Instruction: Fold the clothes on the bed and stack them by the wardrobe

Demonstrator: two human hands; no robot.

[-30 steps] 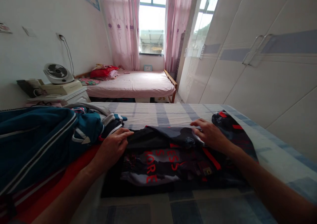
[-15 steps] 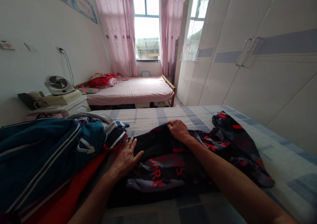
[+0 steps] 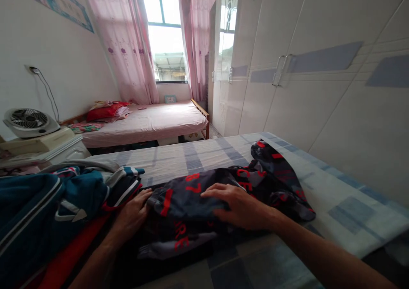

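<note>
A black and grey jacket (image 3: 198,204) with red lettering lies partly folded on the checked bed sheet, and its hood-like end (image 3: 284,178) points to the right. My right hand (image 3: 236,204) rests over the middle of the jacket, fingers spread and palm down. At the jacket's left edge is my left hand (image 3: 134,210), its fingers stretched out against the cloth and holding nothing that shows. Just left of it, a heap of clothes includes a teal jacket (image 3: 28,199) with white stripes and a red garment (image 3: 75,250).
The checked bed (image 3: 345,187) reaches toward white wardrobes (image 3: 322,106) on the right. Farther off stands a second bed (image 3: 159,123) with a pink sheet and red bedding (image 3: 108,110). A small fan (image 3: 28,121) sits on the cabinet at left.
A part of the jacket with red figures now lies folded over toward me. My right hand has let go of the far edge and spread out on top. The view has turned right.
</note>
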